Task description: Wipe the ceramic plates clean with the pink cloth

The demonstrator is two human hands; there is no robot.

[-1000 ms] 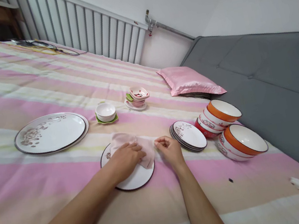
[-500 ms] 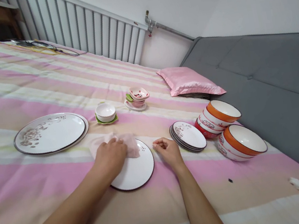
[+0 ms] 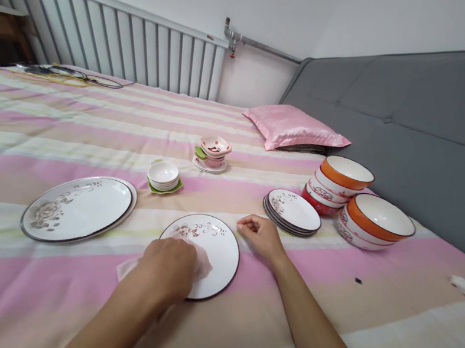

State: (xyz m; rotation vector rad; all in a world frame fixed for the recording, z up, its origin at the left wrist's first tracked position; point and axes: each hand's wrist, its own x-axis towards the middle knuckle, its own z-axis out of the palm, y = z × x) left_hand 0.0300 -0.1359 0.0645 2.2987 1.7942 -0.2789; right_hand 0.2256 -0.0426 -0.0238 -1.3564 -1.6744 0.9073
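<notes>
A round white plate (image 3: pixel 222 254) with a dark rim and brown flower pattern lies on the striped bedspread in front of me. My left hand (image 3: pixel 170 269) is closed on a pale pink cloth (image 3: pixel 203 260) and presses it onto the plate's left part. Some of the cloth spreads out past the plate's left edge, and the fingers are partly hidden. Just off the plate's right rim rests my right hand (image 3: pixel 262 237), its fingers curled together with thumb and forefinger touching; whether anything is in them I cannot make out. Right of it is a stack of small plates (image 3: pixel 295 211).
Oval plates (image 3: pixel 81 209) lie at left. Behind are small white bowls (image 3: pixel 163 173) on a green dish and pink strawberry-like dishes (image 3: pixel 216 150). Orange-rimmed bowls (image 3: pixel 349 174) stand right, near a grey headboard (image 3: pixel 418 105). A pink pillow (image 3: pixel 296 127) and cables (image 3: pixel 80 75) lie farther back.
My left hand has slid the cloth from the plate's far edge toward me, uncovering the flower pattern. My right hand has stayed in place.
</notes>
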